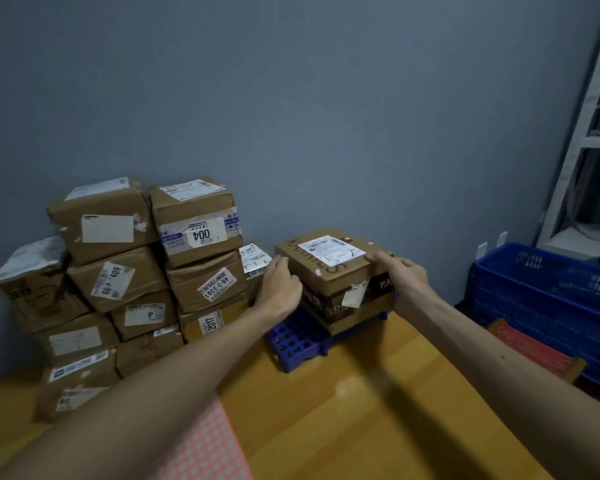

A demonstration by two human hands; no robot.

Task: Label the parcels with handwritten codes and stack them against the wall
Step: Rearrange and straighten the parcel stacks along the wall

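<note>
One grey-blue wall fills the upper view, and a yellow wooden floor fills the lower view.

A stack of parcels, several tiers high, stands on the floor at left, against the wall. Most parcels carry white printed stickers.

A blue crate stands at right, near the wall. A white shelf unit rises behind it.

A blue pallet with round holes lies on the floor, just right of the stack.

A lower parcel rests on the pallet. The top parcel, a brown carton, sits on the lower parcel, near the wall and between both hands.

- Left hand: fingers bent against the carton's left side, gripping it.
- Right hand: fingers curled over the carton's right top edge, gripping it.

A small parcel with handwritten marks sits between the stack and the top parcel.

A white label on the carton's top face bears handwritten characters. They are too blurred to read with certainty.
</note>
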